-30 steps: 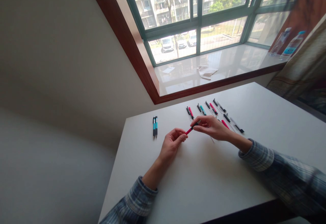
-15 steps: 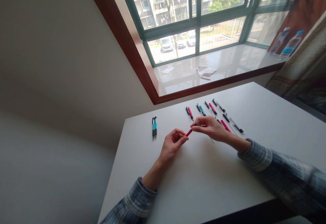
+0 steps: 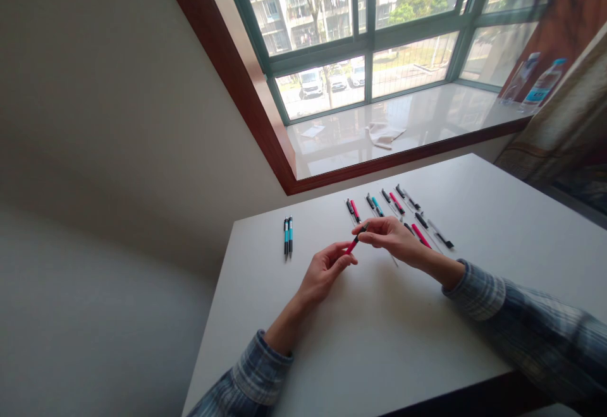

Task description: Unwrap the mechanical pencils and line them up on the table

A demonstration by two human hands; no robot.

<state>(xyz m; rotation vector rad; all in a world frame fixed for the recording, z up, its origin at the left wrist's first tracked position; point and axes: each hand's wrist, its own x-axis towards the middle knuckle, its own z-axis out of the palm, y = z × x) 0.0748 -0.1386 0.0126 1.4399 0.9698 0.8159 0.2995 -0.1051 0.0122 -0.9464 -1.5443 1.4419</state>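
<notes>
Between my two hands, above the white table, is a pink pen barrel (image 3: 351,247) with a black grip and a tip toward the upper right. My left hand (image 3: 326,269) pinches its pink lower end between thumb and fingers. The thumb and fingers of my right hand (image 3: 386,235) close on the dark tip end. Beyond my right hand lie several separated pen parts: a pink barrel (image 3: 355,211), a teal barrel (image 3: 377,206), another pink barrel (image 3: 420,235) and black pieces (image 3: 420,219). Some parts are partly hidden behind that hand.
Two teal-and-black pens (image 3: 288,238) lie side by side at the left of the white table (image 3: 360,341). Behind the table is a window sill (image 3: 332,151) with a crumpled cloth (image 3: 385,134) and plastic bottles (image 3: 543,85). A wall (image 3: 118,183) stands at the left.
My left hand has shifted slightly right along the pink barrel, closer to my right hand. The pen piece is tilted a little more steeply, and more of its black part shows.
</notes>
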